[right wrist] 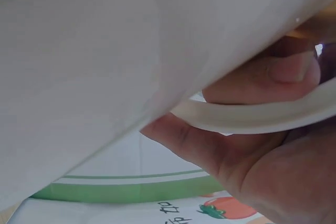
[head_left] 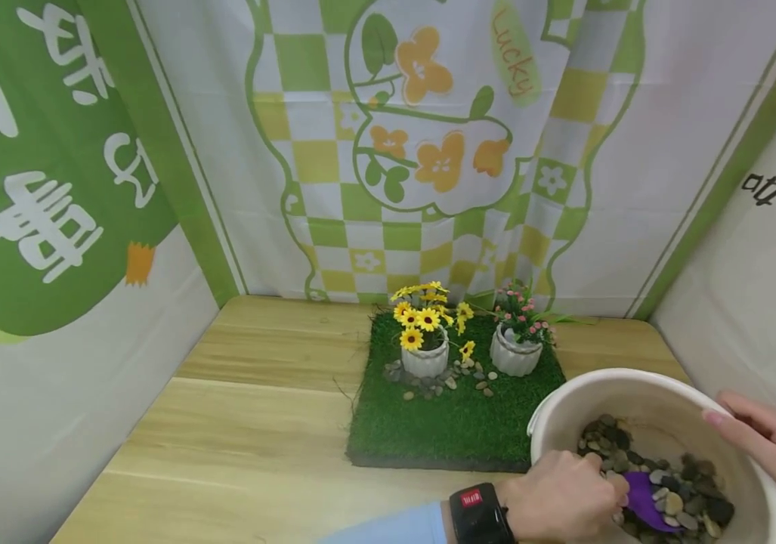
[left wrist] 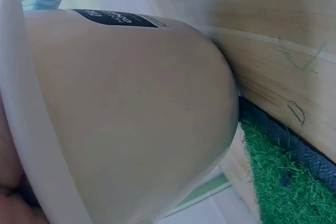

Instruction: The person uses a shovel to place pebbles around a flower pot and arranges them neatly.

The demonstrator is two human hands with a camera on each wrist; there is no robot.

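Observation:
A white bucket [head_left: 605, 380] stands tilted at the lower right of the head view, with grey and brown pebbles [head_left: 700, 495] inside. My left hand [head_left: 561, 495], a black band on its wrist, reaches over the near rim and grips a purple scoop [head_left: 641, 497]. Pebbles lie on the scoop, whose tip is among the others. On the bucket's right side my right hand [head_left: 771, 438] holds the rim, thumb over the edge. In the right wrist view its fingers [right wrist: 252, 80] curl about the bucket's white curved handle [right wrist: 241, 118]. The bucket's outer wall [left wrist: 136, 108] fills the left wrist view.
Left of the bucket lies a square of artificial grass [head_left: 442, 431] on the wooden table [head_left: 238, 423]. It bears a white pot of yellow flowers [head_left: 425, 359] ringed by pebbles [head_left: 438, 384], and another pot with pink flowers [head_left: 515, 353]. Printed curtains [head_left: 428, 249] enclose the table.

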